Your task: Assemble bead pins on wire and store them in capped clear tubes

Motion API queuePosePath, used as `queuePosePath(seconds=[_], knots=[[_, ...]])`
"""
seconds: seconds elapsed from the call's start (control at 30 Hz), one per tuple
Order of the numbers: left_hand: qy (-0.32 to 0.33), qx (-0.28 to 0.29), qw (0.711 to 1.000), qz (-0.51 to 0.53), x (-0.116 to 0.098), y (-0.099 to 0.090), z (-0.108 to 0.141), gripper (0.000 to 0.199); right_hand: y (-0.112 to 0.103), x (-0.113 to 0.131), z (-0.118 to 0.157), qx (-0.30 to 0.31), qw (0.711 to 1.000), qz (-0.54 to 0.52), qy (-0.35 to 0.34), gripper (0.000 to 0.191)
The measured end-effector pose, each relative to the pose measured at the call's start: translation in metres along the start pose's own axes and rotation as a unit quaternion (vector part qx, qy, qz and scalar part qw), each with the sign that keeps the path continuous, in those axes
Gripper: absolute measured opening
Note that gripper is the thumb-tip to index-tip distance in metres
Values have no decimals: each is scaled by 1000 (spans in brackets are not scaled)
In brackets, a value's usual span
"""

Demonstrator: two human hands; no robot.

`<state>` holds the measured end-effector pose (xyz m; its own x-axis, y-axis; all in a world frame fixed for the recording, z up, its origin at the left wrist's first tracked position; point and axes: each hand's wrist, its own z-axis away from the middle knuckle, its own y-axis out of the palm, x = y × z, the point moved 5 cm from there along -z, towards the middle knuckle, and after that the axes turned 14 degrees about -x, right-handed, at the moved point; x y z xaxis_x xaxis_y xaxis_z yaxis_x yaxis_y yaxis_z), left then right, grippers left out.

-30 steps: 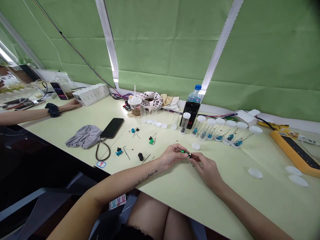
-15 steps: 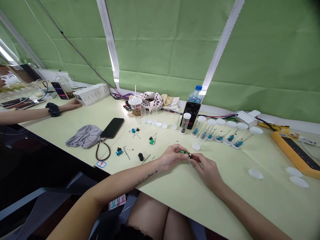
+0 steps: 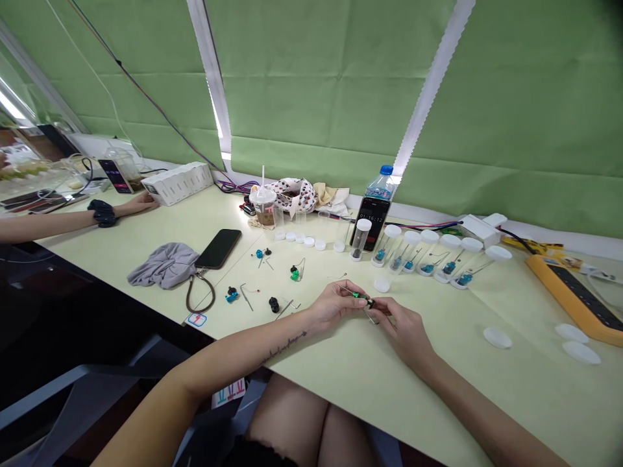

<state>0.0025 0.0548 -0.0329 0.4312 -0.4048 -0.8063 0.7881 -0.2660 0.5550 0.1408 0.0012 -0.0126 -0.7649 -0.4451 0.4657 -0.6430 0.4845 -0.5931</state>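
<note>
The green-and-black piece [image 3: 359, 296] lies between the hands, its long axis running roughly left to right; the left hand [image 3: 335, 305] pinches its green end, the right hand [image 3: 406, 327] its black end, equally near. Two blue pieces [image 3: 232, 296], one green piece [image 3: 294, 275], one black piece [image 3: 274, 304] and seven capped tubes [image 3: 429, 237] occupy the counter [image 3: 341, 370].

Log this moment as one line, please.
left hand: pinching small green-and-black part | right hand: holding its black end | nearby: loose green part | beyond: white-capped clear tubes, upright phone
</note>
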Motion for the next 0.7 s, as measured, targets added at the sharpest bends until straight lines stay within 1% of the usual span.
queuePosePath(seconds=[0.17,0.4,0.53,0.7], knots=[[4,-10,1000,-1,-1,-1,0,35,2,-4,1,-8,1000,-12,13,24],[2,0,1000,6,0,1,0,34,1,-1,1,-13,1000,-3,2,19],[0,-3,1000,4,1,0,0,36,0,0,1,-11,1000,-5,4,18],[4,4,1000,6,2,0,-1,33,1,0,1,-5,1000,-4,9,20]])
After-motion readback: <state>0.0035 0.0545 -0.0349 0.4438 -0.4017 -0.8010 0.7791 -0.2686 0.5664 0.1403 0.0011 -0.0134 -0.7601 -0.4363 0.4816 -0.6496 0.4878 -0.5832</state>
